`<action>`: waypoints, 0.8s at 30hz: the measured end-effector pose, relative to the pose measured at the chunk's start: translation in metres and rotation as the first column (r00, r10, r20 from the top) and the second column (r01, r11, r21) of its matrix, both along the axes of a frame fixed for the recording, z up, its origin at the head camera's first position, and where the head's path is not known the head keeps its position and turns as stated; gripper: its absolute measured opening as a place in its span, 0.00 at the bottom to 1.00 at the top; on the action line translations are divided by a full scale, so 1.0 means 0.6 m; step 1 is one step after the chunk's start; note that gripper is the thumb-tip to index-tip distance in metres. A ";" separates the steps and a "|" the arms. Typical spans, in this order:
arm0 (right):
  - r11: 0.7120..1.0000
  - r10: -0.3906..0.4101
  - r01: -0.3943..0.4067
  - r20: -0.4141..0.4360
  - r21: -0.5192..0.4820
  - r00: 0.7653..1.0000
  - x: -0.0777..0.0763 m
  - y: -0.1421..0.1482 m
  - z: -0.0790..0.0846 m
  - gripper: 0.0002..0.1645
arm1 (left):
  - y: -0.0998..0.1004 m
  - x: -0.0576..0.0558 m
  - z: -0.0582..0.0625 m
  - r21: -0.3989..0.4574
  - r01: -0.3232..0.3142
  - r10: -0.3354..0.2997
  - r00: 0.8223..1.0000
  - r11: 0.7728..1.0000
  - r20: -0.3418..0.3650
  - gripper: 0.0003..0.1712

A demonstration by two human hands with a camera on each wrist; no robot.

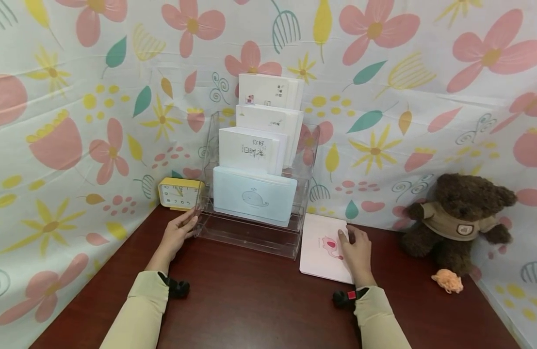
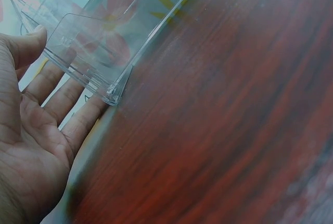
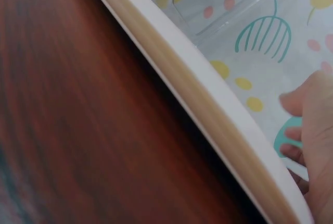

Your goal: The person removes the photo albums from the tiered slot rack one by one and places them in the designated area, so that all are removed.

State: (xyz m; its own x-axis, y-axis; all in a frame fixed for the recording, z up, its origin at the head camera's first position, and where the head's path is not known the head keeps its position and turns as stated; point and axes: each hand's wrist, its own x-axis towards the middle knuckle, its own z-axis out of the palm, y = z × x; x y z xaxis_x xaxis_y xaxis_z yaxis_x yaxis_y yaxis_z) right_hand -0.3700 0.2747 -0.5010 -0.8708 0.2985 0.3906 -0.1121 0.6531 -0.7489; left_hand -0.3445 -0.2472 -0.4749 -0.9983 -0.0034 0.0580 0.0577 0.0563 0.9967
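A clear acrylic rack point(image 1: 251, 241) stands against the back wall and holds several booklets in tiers. In front is a light blue notebook point(image 1: 255, 196) with a whale drawing. At the rack's lower left side, my left hand point(image 1: 176, 235) touches the panel with nearly straight fingers; in the left wrist view the fingers show partly through the plastic. Right of the rack lies a pale pink notebook point(image 1: 316, 247) with an elephant picture. My right hand point(image 1: 356, 252) holds its right edge, thumb over the cover. The right wrist view shows its thick page edge point(image 3: 197, 96) close up.
A yellow alarm clock point(image 1: 179, 193) stands just left of the rack, near my left hand. To the right, a brown teddy bear point(image 1: 456, 218) sits against the wall, with an orange fluffy bundle point(image 1: 447, 280) before it. Patterned cloth borders the dark wooden table point(image 1: 255, 300).
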 end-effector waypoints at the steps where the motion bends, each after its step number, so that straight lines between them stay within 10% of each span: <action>1: 1.000 0.005 -0.005 -0.017 -0.001 1.000 0.000 0.001 -0.001 0.28 | 0.001 0.000 -0.001 0.000 0.000 0.000 1.000 1.000 -0.003 0.35; 15: 0.998 0.067 -0.066 0.049 -0.015 0.997 0.006 0.000 0.019 0.40 | -0.003 -0.005 -0.006 0.000 -0.013 0.013 1.000 1.000 -0.027 0.35; 24: 0.947 0.316 -0.315 -0.011 0.067 0.949 0.022 -0.030 0.101 0.42 | -0.001 -0.008 -0.010 0.038 -0.018 0.019 1.000 0.999 -0.021 0.33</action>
State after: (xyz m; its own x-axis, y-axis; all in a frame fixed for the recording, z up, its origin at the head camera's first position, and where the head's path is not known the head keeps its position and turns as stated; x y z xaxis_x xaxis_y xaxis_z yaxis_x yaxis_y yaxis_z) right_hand -0.3567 0.2566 -0.4406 -0.9075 -0.0163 0.4197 -0.3360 0.6278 -0.7021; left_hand -0.3491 -0.2477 -0.4808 -0.9966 -0.0246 0.0784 0.0780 0.0194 0.9968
